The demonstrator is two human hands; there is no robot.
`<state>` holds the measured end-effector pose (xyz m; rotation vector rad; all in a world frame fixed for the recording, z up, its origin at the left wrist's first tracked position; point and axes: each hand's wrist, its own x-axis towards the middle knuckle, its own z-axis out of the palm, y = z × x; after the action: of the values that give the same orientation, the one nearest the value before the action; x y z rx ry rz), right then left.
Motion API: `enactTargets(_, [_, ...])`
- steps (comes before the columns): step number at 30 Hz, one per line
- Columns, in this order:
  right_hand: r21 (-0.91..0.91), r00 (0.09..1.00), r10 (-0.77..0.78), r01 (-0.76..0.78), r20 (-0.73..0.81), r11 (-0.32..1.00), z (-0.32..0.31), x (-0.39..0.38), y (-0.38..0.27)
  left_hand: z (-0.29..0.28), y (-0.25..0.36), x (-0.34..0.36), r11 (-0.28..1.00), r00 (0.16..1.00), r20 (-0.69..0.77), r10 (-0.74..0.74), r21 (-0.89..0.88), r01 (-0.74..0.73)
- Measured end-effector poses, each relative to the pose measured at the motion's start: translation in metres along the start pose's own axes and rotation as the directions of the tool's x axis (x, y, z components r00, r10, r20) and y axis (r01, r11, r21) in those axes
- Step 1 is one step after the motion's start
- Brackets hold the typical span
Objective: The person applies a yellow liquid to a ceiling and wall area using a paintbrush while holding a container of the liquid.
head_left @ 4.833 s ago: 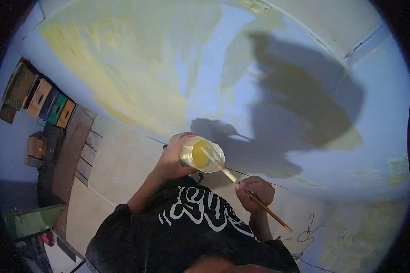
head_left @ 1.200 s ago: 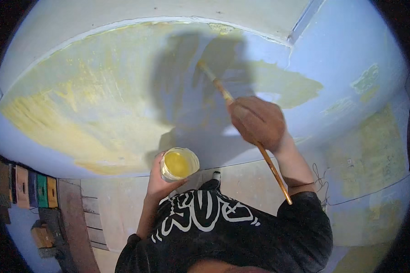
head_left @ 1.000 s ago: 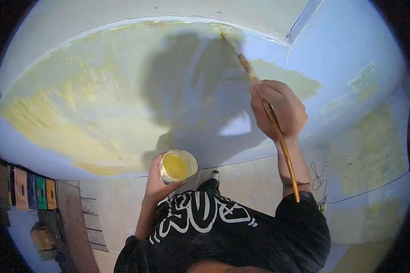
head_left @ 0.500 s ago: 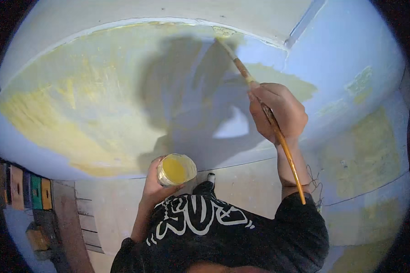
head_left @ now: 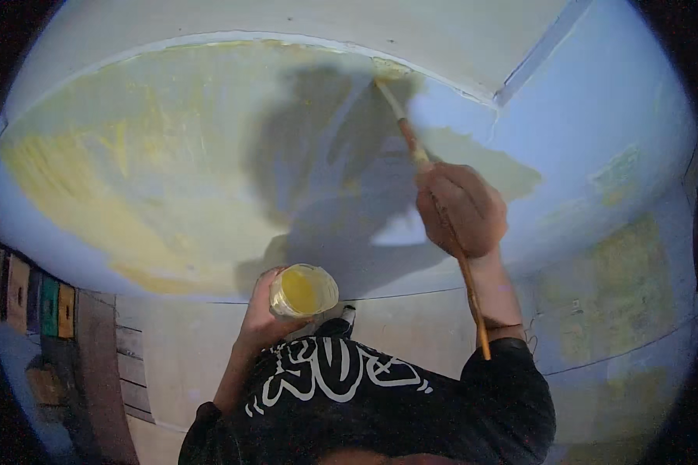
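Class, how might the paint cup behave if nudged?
The paint cup would probably slosh, as the yellow paint inside looks fluid. With only the left hand seen supporting it, it could tip.

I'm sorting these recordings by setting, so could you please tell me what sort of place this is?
Probably a partly painted room indoors: a blue wall with yellow patches, a paintbrush in the right hand, and a cup of yellow paint.

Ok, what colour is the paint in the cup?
Yellow; the paint shows best in the head view.
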<state>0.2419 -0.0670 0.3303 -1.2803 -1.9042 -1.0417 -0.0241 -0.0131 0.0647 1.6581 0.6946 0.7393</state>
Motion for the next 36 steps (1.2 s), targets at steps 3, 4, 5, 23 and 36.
enactTargets(3, [0.221, 0.950, -0.251, 0.208, 0.185, 0.953, 0.019, -0.022, 0.003, 0.006, 0.006, 0.004, 0.997, 0.999, 0.000, -0.043, -0.066, 0.043])
enactTargets(4, [0.295, 0.944, -0.249, 0.180, 0.216, 0.938, 0.020, -0.026, 0.001, 0.008, 0.010, 0.005, 0.994, 0.998, 0.013, -0.069, -0.079, 0.070])
enactTargets(5, [0.368, 0.936, -0.255, 0.154, 0.241, 0.917, 0.021, -0.025, 0.000, 0.009, 0.014, 0.006, 0.994, 0.998, 0.003, -0.069, -0.080, 0.069])
enactTargets(23, [0.689, 0.804, 0.358, -0.593, 0.475, 0.417, -0.044, -0.086, -0.057, 0.025, 0.002, -0.009, 0.977, 0.937, -0.278, 0.210, 0.100, -0.189])
enactTargets(36, [0.496, 0.646, 0.131, -0.685, 0.752, 0.533, -0.020, -0.124, -0.117, 0.010, 0.023, -0.035, 0.800, 0.887, -0.086, 0.454, 0.477, -0.364])
